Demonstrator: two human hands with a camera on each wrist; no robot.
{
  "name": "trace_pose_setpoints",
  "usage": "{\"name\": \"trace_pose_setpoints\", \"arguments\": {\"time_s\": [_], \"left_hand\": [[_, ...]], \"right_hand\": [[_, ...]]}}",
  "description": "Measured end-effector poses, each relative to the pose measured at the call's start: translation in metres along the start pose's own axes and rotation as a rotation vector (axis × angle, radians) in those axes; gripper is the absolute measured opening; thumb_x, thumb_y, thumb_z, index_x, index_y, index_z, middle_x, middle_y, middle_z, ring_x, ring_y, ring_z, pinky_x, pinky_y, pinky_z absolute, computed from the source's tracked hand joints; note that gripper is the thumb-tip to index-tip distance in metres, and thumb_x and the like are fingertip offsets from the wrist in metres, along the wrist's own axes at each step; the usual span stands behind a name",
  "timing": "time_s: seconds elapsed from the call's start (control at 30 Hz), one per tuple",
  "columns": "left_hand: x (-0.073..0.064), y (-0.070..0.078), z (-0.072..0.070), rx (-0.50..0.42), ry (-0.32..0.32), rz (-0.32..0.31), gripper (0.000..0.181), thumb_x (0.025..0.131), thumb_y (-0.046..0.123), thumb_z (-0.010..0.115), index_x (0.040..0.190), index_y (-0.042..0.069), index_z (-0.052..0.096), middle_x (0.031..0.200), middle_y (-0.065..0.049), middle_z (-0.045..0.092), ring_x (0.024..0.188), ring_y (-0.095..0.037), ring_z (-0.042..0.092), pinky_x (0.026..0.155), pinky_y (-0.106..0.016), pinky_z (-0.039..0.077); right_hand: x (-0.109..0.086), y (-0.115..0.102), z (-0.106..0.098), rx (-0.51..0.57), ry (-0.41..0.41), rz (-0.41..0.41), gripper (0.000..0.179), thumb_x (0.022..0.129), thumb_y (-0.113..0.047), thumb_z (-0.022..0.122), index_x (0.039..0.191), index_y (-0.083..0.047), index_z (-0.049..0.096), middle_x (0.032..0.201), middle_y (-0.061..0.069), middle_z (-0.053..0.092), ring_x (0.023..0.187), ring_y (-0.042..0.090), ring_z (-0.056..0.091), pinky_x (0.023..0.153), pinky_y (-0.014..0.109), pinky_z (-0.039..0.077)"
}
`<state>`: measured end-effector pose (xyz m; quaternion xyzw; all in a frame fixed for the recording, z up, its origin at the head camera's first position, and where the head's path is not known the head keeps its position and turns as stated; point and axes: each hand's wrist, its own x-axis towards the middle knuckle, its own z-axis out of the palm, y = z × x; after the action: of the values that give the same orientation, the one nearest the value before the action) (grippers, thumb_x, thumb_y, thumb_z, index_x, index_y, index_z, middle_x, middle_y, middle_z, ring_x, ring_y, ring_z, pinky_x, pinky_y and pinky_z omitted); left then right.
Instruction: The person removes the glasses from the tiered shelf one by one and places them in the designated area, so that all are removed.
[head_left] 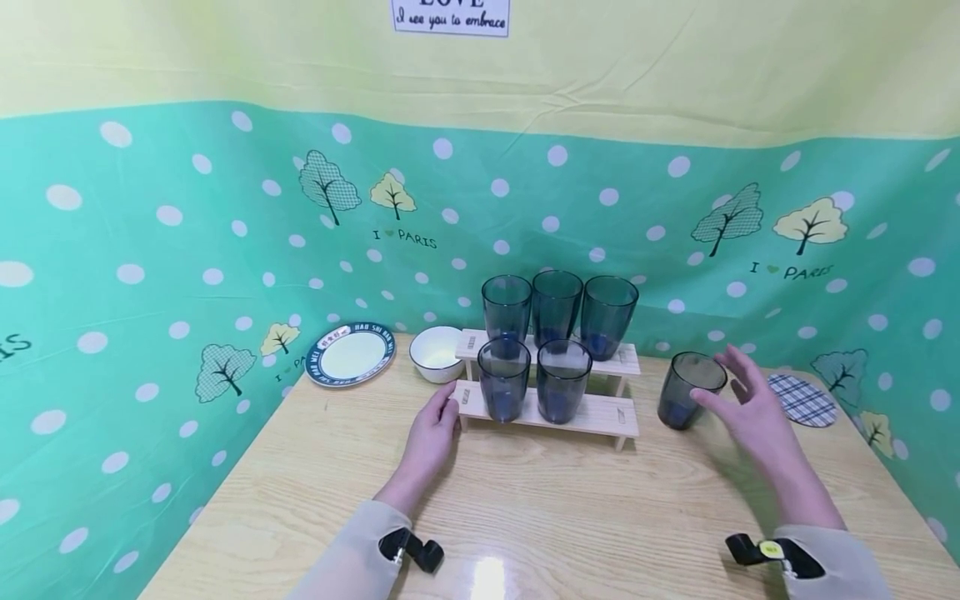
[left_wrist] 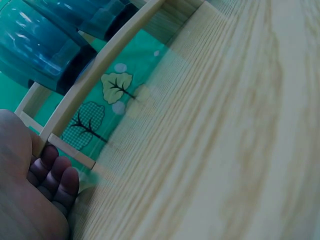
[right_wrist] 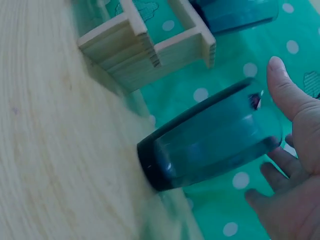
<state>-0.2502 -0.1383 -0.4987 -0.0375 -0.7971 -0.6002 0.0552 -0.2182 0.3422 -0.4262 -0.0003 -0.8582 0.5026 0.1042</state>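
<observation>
My left hand (head_left: 433, 427) grips the left end of the lower step of a two-step wooden rack (head_left: 592, 410). Its fingers (left_wrist: 67, 182) curl in under the step in the left wrist view. Two dark glass cups (head_left: 504, 383) stand on the lower step and three more (head_left: 557, 304) on the upper one. To the rack's right, a dark glass cup (head_left: 678, 396) is upright on the table. Spread around this cup's rim, my right hand (head_left: 757, 417) has thumb and fingers apart; whether a fingertip touches the glass I cannot tell.
Behind the left hand are a white bowl (head_left: 435, 350) with a dark rim and a blue-edged plate (head_left: 351, 355) leaning at the back. A round plaid mat (head_left: 801, 400) lies at the right. Patterned cloth (head_left: 225, 208) hangs along the table's back and sides.
</observation>
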Motion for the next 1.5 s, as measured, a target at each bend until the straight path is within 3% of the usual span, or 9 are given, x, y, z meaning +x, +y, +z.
{"name": "trace_pose_setpoints", "arguments": {"time_s": [0.13, 0.43, 0.53, 0.6, 0.7, 0.8, 1.0, 1.3, 1.5], "left_hand": [[-0.002, -0.001, 0.001, 0.012, 0.006, -0.012, 0.048, 0.119, 0.020, 0.048, 0.164, 0.004, 0.050, 0.101, -0.011, 0.069, 0.092, -0.021, 0.065, 0.089, -0.039, 0.054], [-0.003, 0.000, 0.002, 0.011, 0.005, -0.003, 0.047, 0.119, 0.019, 0.048, 0.163, 0.005, 0.052, 0.099, -0.011, 0.068, 0.090, -0.021, 0.064, 0.088, -0.040, 0.054], [-0.003, 0.001, 0.002, 0.012, 0.011, -0.008, 0.046, 0.119, 0.019, 0.048, 0.163, 0.004, 0.052, 0.098, -0.010, 0.068, 0.089, -0.021, 0.064, 0.086, -0.038, 0.054], [-0.004, 0.002, 0.002, 0.009, 0.010, -0.012, 0.047, 0.119, 0.018, 0.048, 0.163, 0.004, 0.052, 0.098, -0.010, 0.068, 0.089, -0.021, 0.064, 0.085, -0.038, 0.054], [-0.005, 0.002, 0.001, 0.011, 0.008, -0.021, 0.048, 0.119, 0.019, 0.048, 0.164, 0.005, 0.051, 0.099, -0.009, 0.068, 0.090, -0.021, 0.064, 0.086, -0.038, 0.055], [-0.004, 0.001, 0.000, 0.007, 0.000, -0.018, 0.048, 0.119, 0.019, 0.047, 0.165, 0.005, 0.050, 0.097, -0.009, 0.068, 0.089, -0.022, 0.064, 0.087, -0.041, 0.054], [-0.003, 0.001, 0.000, 0.006, 0.006, -0.010, 0.046, 0.119, 0.018, 0.047, 0.163, 0.005, 0.052, 0.095, -0.011, 0.067, 0.088, -0.023, 0.063, 0.084, -0.039, 0.054], [-0.003, 0.003, 0.001, 0.004, 0.007, -0.002, 0.046, 0.119, 0.018, 0.047, 0.162, 0.004, 0.052, 0.096, -0.013, 0.068, 0.088, -0.023, 0.064, 0.083, -0.039, 0.055], [-0.003, 0.004, 0.001, 0.012, 0.007, -0.007, 0.046, 0.119, 0.019, 0.047, 0.163, 0.005, 0.052, 0.095, -0.012, 0.067, 0.087, -0.022, 0.063, 0.081, -0.035, 0.054]], "right_hand": [[-0.003, -0.011, -0.002, -0.031, 0.039, -0.022, 0.107, 0.104, -0.039, 0.081, 0.179, -0.022, 0.007, 0.181, 0.017, 0.020, 0.164, 0.052, 0.006, 0.130, 0.065, 0.005], [-0.014, -0.040, -0.004, -0.049, 0.126, -0.019, 0.105, 0.102, -0.042, 0.083, 0.179, -0.033, 0.011, 0.183, 0.006, 0.019, 0.167, 0.042, 0.003, 0.130, 0.067, 0.003], [-0.015, -0.055, 0.000, -0.044, 0.144, -0.055, 0.104, 0.101, -0.038, 0.084, 0.179, -0.032, 0.015, 0.182, 0.006, 0.023, 0.168, 0.036, 0.007, 0.133, 0.056, 0.005], [-0.016, -0.065, 0.003, -0.032, 0.148, -0.080, 0.103, 0.100, -0.035, 0.085, 0.178, -0.031, 0.018, 0.181, 0.006, 0.027, 0.168, 0.033, 0.012, 0.134, 0.037, 0.010], [-0.017, -0.078, 0.009, 0.001, 0.137, -0.105, 0.100, 0.101, -0.030, 0.085, 0.178, -0.029, 0.022, 0.179, 0.006, 0.032, 0.167, 0.033, 0.019, 0.123, 0.012, 0.018], [-0.018, -0.089, 0.016, 0.031, 0.117, -0.127, 0.096, 0.100, -0.028, 0.086, 0.176, -0.031, 0.027, 0.177, 0.005, 0.037, 0.164, 0.033, 0.028, 0.111, 0.003, 0.028], [-0.016, -0.103, 0.034, 0.075, 0.065, -0.189, 0.092, 0.098, -0.021, 0.088, 0.173, -0.031, 0.036, 0.169, 0.008, 0.048, 0.154, 0.025, 0.047, 0.110, 0.007, 0.037], [-0.013, -0.118, 0.064, 0.134, -0.044, -0.236, 0.089, 0.098, -0.020, 0.088, 0.172, -0.022, 0.040, 0.163, 0.010, 0.054, 0.150, 0.032, 0.049, 0.118, 0.022, 0.040], [-0.009, -0.123, 0.082, 0.210, -0.118, -0.247, 0.088, 0.097, -0.015, 0.088, 0.171, -0.015, 0.041, 0.162, 0.011, 0.051, 0.149, 0.031, 0.050, 0.116, 0.024, 0.043]]}}
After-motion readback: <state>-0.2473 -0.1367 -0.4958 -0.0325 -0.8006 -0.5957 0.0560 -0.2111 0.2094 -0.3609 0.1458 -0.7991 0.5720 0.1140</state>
